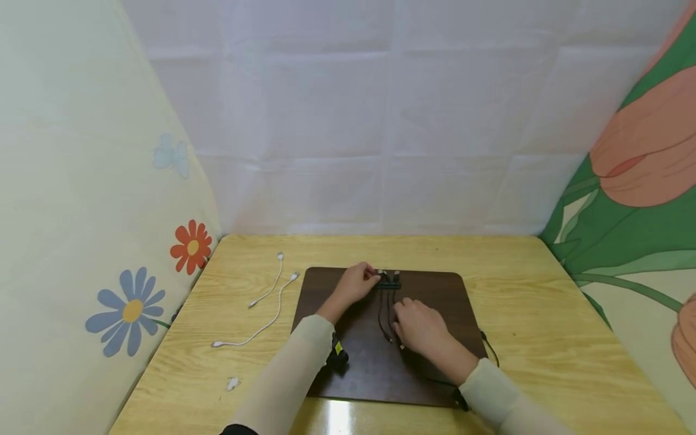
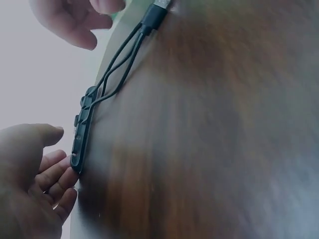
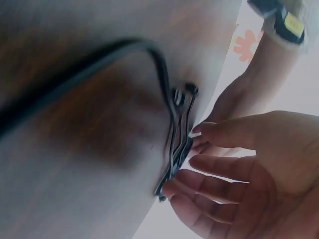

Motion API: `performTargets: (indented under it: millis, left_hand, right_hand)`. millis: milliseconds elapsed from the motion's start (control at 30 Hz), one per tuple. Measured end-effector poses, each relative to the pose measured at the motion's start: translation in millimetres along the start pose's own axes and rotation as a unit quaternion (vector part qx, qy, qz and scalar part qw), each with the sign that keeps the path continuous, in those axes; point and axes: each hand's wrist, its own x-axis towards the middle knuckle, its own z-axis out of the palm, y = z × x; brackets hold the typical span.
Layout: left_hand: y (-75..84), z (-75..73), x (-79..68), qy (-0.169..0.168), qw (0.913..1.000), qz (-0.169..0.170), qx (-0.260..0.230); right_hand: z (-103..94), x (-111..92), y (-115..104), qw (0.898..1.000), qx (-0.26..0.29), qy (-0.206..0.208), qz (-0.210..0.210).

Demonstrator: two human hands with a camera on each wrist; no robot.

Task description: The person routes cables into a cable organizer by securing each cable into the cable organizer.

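Observation:
A black cable holder (image 1: 388, 286) lies near the far edge of a dark brown board (image 1: 375, 377), with black charging cables (image 1: 380, 314) running through it. Their larger plugs (image 1: 396, 276) stand beyond the holder, and the thin ends trail toward me. My left hand (image 1: 356, 284) is at the holder's left end; in the left wrist view its fingertips (image 2: 70, 174) touch that end, the thumb held apart. Over the cables' near side hovers my right hand (image 1: 421, 326). In the right wrist view its fingers (image 3: 219, 186) are spread and relaxed beside the cables, gripping nothing.
Two white cables (image 1: 280, 302) lie on the wooden table (image 1: 516, 290) left of the board. Closer to me is a small white piece (image 1: 232, 383). A black cord (image 1: 491, 347) shows past the board's right edge. Fabric walls (image 1: 380, 121) surround the table.

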Motion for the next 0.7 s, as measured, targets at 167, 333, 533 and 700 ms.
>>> performTargets:
  millis: [167, 333, 533, 700]
  left_hand:
    - [-1.9, -4.4, -7.8, -0.005, 0.999, 0.026, 0.037]
    - [-6.1, -8.6, -14.9, -0.005, 0.9956, 0.048, 0.08]
    - [-9.1, -14.7, -23.3, -0.007, 0.9914, 0.054, 0.119]
    - [-9.4, -20.2, -30.1, -0.006, 0.988, 0.055, 0.144]
  right_hand:
    - [0.4, 4.0, 14.6, 1.0, -0.007, -0.017, 0.016]
    - [2.2, 9.5, 30.5, 0.998, 0.009, -0.052, 0.04]
    - [6.4, 14.9, 50.2, 0.995, 0.038, -0.073, 0.058]
    - [9.1, 18.7, 62.3, 0.993, 0.056, -0.082, 0.06]
